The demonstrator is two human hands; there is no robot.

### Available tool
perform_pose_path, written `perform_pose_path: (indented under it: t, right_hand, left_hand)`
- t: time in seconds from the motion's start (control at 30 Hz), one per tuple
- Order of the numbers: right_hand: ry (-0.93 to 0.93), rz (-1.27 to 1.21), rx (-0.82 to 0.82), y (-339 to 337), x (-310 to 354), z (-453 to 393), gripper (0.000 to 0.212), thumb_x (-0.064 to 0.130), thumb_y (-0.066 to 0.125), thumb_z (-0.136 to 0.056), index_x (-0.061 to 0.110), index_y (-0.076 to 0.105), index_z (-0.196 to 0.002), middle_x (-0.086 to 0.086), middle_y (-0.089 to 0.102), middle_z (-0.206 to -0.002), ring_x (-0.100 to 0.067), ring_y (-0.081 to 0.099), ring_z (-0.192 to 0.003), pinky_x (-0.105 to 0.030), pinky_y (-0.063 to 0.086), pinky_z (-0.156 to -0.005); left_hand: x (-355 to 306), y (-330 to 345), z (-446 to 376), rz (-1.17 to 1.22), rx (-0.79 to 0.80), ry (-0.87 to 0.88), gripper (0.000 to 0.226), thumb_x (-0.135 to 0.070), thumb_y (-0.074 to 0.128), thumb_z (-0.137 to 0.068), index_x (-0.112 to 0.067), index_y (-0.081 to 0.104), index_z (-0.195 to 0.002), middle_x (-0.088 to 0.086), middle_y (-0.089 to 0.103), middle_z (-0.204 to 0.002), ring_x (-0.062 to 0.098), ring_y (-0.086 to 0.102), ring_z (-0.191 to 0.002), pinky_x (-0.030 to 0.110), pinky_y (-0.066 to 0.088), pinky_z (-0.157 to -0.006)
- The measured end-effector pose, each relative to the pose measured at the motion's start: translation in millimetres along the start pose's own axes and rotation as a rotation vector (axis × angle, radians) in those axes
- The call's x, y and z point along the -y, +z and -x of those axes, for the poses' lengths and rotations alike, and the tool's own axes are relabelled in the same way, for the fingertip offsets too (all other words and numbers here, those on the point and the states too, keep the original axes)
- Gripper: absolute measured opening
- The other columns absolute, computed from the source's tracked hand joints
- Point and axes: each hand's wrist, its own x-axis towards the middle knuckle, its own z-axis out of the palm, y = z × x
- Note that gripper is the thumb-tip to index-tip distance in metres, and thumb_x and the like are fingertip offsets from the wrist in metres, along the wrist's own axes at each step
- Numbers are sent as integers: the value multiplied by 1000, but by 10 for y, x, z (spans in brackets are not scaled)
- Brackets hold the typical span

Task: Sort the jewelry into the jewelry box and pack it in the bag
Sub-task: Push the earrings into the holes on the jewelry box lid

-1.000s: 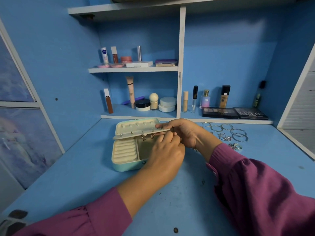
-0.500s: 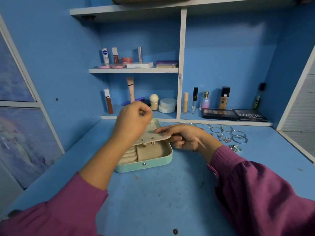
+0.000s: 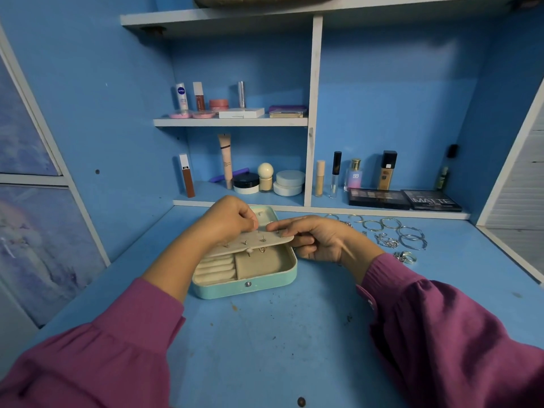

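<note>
The mint jewelry box [image 3: 244,285] sits open on the blue tabletop [image 3: 265,348], its cream ring rolls and a square compartment showing. Above it, a cream earring panel [image 3: 250,242] studded with small earrings lies nearly flat; the right hand [image 3: 316,238] grips its right end between thumb and fingers, while the left hand [image 3: 228,220] pinches something tiny at the panel's upper edge. Silver bangles [image 3: 409,235], chains and rings [image 3: 404,257] lie on the tabletop right of the box.
</note>
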Motion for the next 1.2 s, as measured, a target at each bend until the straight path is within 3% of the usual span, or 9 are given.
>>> perform_pose_path:
  t: [0.37,0.67,0.9,1.07,1.2]
  right_hand:
    - [7,-1,20,6,1,8,25,-6,40,-89,4,61,-99,6,50,-52,-3,26,-31,-11,16,-33]
    - [1,-14,11,-19,-12,-14,26,-7,44,-87,4,66,-96,1,49,-68,-2,26,-32,-11,17,-33]
    - [-1,-28,33,-37,-21,-34,26,-5,52,-78,4,67,-97,1,46,-69,-2,27,-33,-11,18,-33]
    - [-2,-39,31,-37,-25,-12,26,-6,45,-87,4,66,-99,4,49,-61,-2,27,-33,-11,15,-35]
    - [2,-51,45,-34,-26,-15,27,-3,53,-76,4,66,-99,1,47,-72,-2,28,-33,-10,18,-34]
  left_hand:
    - [-19,2,-14,-74,37,7,21,-10,67,-85,-23,68,-69,-7,68,-79,13,63,-87,30,49,-85]
    - [-16,12,-27,-140,48,18,21,-12,69,-83,-26,70,-67,-4,71,-81,17,65,-87,38,54,-85]
    - [-12,38,-32,-126,42,27,22,-11,67,-85,-24,68,-68,0,70,-82,18,64,-86,36,53,-84]
    - [-18,49,-45,-160,49,45,18,-10,66,-85,-22,71,-72,1,72,-84,18,65,-87,35,53,-84]
    - [-24,-10,-51,-129,70,53,14,-9,66,-86,-17,73,-78,-4,70,-81,10,62,-80,25,49,-76]
